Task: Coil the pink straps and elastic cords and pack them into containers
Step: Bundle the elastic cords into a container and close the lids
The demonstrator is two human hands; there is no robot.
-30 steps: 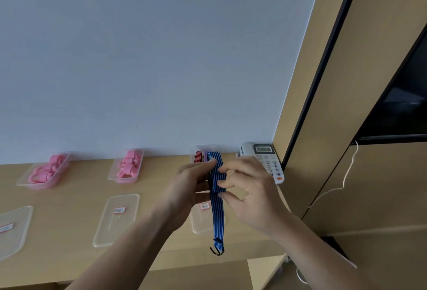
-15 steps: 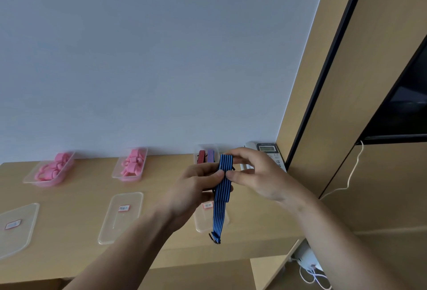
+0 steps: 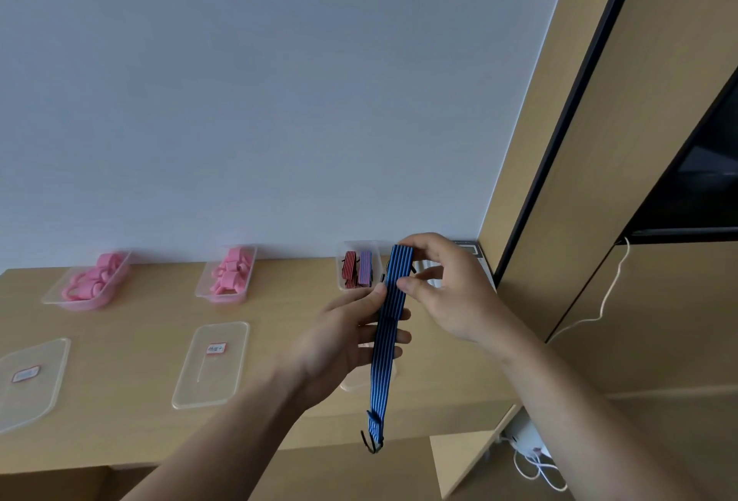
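Both hands up in front of the light wooden desk (image 3: 131, 321); blue flat elastic cord w/ thin dark stripes (image 3: 389, 325) held between them, in the air, near upright w/ a slight tilt. Left hand (image 3: 343, 345) pinches it mid-length; thumb on the front face, fingers spread behind. Right hand (image 3: 451, 293) clamps the top end; index finger curled over the top, thumb pressed to the cord's right edge. Lower end hangs free; small black wire hook (image 3: 370, 445) at the tip, dangling past the desk's front edge.

Back of desk, by the white wall: clear plastic tub (image 3: 341, 261) just left of the cord's top, w/ a red striped cord bundle (image 3: 350, 267) and a purple striped cord bundle (image 3: 365, 267) side by side inside. Further left, a middle clear tub (image 3: 221, 298) w/ coiled pink straps (image 3: 231, 273); far left, another clear tub (image 3: 86, 301) w/ more pink coils (image 3: 94, 277).

Nearer row: a clear flat lid w/ red-edged label (image 3: 211, 377) lying flat in front of the middle tub; a second labelled lid (image 3: 32, 400) at the left edge; a third lid (image 3: 359, 384) mostly hidden behind the left hand.

Grey desk phone (image 3: 467, 248) peeks out behind the right hand, in the corner by the wood panel; white cable (image 3: 611, 293) runs down that panel at right.
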